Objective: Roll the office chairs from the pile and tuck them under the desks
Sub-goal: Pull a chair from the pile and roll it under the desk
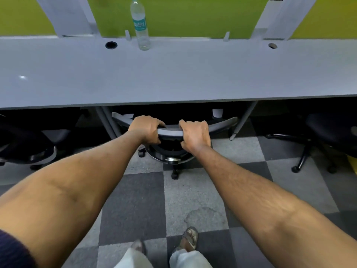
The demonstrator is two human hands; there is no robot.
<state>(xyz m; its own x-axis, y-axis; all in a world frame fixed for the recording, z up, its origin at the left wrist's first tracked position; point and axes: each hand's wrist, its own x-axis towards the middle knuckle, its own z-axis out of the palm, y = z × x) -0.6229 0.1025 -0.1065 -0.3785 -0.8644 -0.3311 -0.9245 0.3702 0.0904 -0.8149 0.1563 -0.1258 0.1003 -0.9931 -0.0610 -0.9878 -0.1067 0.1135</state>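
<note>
Office chair [171, 132]: backrest top rail in grip of left hand [146, 130] and right hand [195, 135], both curled over it; chair front beyond hands, under surface [173, 74]. Water bottle [141, 26]: upright on surface, far beyond left hand.

one head view looks forward and steeply down, close over the worktop [173, 74] edge and checkered floor [135, 206].

I am in an open-plan office. A long grey surface [173, 74] runs across in front of me, with round cable holes [111, 45] along its back and green partition panels [193, 16] rising behind it. A swivel chair [171, 133] on castors stands at its edge, with other chairs [328, 130] alongside, on checkered carpet tiles [135, 206].
</note>
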